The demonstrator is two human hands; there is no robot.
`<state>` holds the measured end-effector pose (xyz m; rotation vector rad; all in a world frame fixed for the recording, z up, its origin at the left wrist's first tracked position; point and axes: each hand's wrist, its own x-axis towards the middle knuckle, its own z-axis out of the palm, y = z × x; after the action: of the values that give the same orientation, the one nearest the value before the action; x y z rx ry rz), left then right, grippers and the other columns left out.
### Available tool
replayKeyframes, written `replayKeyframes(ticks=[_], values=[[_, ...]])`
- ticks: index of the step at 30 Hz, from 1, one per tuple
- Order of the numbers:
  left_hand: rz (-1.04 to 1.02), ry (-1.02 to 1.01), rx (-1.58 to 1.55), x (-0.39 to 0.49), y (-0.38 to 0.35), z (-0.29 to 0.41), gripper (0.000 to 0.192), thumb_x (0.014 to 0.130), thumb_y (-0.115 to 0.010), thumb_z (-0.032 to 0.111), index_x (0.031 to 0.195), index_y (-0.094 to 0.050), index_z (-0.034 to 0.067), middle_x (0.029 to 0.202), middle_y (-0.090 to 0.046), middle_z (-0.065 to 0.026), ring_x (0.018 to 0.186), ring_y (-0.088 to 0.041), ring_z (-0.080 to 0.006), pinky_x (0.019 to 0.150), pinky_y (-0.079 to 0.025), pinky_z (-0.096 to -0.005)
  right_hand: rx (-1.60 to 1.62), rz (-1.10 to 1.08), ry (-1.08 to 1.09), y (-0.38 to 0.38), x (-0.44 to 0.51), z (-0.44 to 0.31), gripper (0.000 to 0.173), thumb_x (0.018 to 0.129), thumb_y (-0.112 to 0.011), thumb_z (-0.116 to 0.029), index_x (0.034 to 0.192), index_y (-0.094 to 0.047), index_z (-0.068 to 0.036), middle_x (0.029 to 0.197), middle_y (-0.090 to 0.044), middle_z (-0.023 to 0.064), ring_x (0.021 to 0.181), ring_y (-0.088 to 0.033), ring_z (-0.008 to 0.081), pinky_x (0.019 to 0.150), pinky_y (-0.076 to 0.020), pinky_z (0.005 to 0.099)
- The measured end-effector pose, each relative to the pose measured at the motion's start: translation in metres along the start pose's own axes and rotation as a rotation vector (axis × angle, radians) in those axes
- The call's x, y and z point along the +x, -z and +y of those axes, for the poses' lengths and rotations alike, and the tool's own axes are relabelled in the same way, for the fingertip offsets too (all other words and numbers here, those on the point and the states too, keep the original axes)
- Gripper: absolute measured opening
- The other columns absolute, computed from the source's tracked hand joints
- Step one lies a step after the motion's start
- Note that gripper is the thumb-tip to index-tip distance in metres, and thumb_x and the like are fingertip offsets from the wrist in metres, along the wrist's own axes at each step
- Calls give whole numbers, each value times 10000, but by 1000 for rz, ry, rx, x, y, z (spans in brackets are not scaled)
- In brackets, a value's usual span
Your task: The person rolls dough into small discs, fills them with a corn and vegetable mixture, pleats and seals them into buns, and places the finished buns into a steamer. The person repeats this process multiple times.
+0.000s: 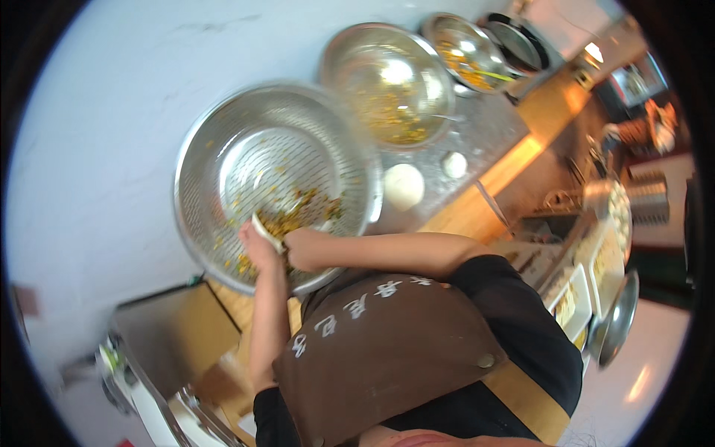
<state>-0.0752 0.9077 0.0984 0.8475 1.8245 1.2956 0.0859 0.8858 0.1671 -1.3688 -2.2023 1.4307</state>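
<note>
A large perforated steel basin (pixel 206 145) stands before me, with chopped yellow and green filling (pixel 287 220) spread over its lower part. My left hand (pixel 260 246) is over the basin's near side and holds a thin, curved white dough wrapper (pixel 267 233) on edge. Close against the wrapper is my right hand (pixel 307 248), its fingers curled. Whether those fingers grip something is hidden from this angle. Two pale dough rounds, a larger one (pixel 404 186) and a smaller one (pixel 454 165), lie on the metal worktop (pixel 480 137) right of the basin.
Beyond the basin are a steel bowl (pixel 335 72) of filling, a smaller bowl (pixel 438 31) with a green-handled utensil (pixel 494 74), and a dark-rimmed pan (pixel 516 44). White trays (pixel 578 296) of food sit at right. Another person (pixel 642 131) is far right. An open box (pixel 173 335) is at lower left.
</note>
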Motion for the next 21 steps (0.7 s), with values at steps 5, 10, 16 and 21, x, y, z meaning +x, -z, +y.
replayKeyframes(ticks=[5, 10, 16, 21], values=[[-88, 511, -1236, -9, -17, 12, 343, 994, -404, 286, 1176, -577, 53, 1200, -606, -118, 1106, -567, -284, 950, -472, -474, -187, 86, 53, 37, -34, -24, 356, 838, -446, -15, 1181, -536, 22, 909, -664, 246, 878, -637, 431, 776, -499, 506], [-150, 591, -1375, -19, 0, 36, 389, 977, -420, 312, 1240, -542, 53, 1281, -552, -159, 1174, -525, -352, 1023, -411, -539, 249, 191, -68, 51, -16, 11, 143, 894, -525, -106, 968, -620, -30, 681, -613, 106, 618, -607, 225, 594, -479, 358], [-61, 480, -1130, -26, 18, 56, 379, 978, -350, 298, 1159, -575, 53, 1171, -605, -151, 1090, -579, -334, 967, -465, -501, 350, -305, -152, 82, -12, 28, 170, 937, -560, -180, 962, -670, -53, 599, -555, 12, 522, -515, 79, 514, -423, 259], [85, 504, -1174, -20, 43, 55, 441, 963, -336, 338, 1211, -565, 55, 1260, -574, -159, 1163, -549, -355, 1007, -440, -530, -566, 156, -51, 68, 0, 40, 183, 842, -543, -47, 940, -697, -29, 753, -671, 162, 733, -660, 291, 650, -517, 380]])
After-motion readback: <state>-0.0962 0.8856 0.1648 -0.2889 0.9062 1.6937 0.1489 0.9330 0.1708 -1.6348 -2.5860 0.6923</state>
